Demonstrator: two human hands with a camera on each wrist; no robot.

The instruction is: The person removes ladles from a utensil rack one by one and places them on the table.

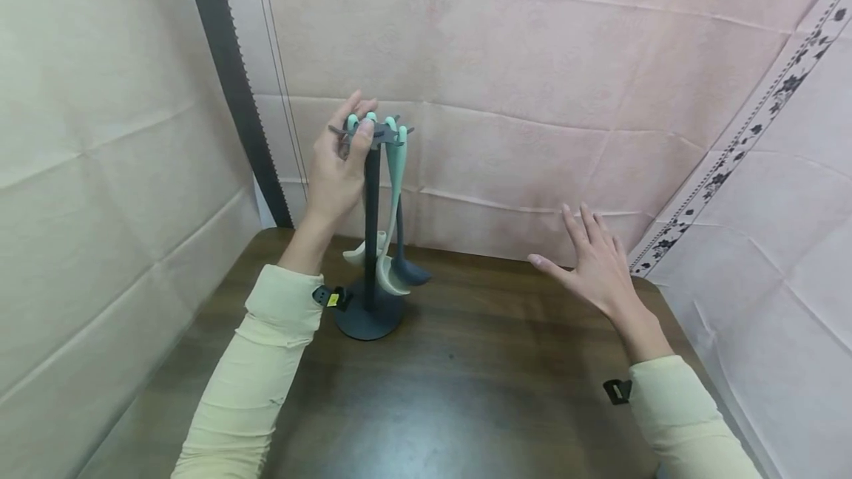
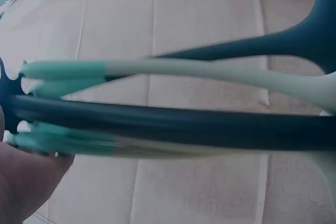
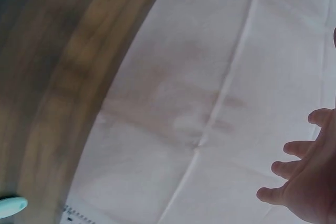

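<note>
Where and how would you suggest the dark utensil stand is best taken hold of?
I'd grip the utensil stand by its upright pole, around mid-height, from the near side: it looks slim and straight, and its near face is bare. A pale utensil and a dark utensil hang to its right, and the left hand is at the hooked top.

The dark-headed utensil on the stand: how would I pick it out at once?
On the brown table, toward the back edge, rises a dark stand hung with utensils. Look low on its right side in the head view for the dark-headed utensil, partly behind a pale ladle. Its dark blue-grey head stands out: the other heads visible there are pale.
</note>
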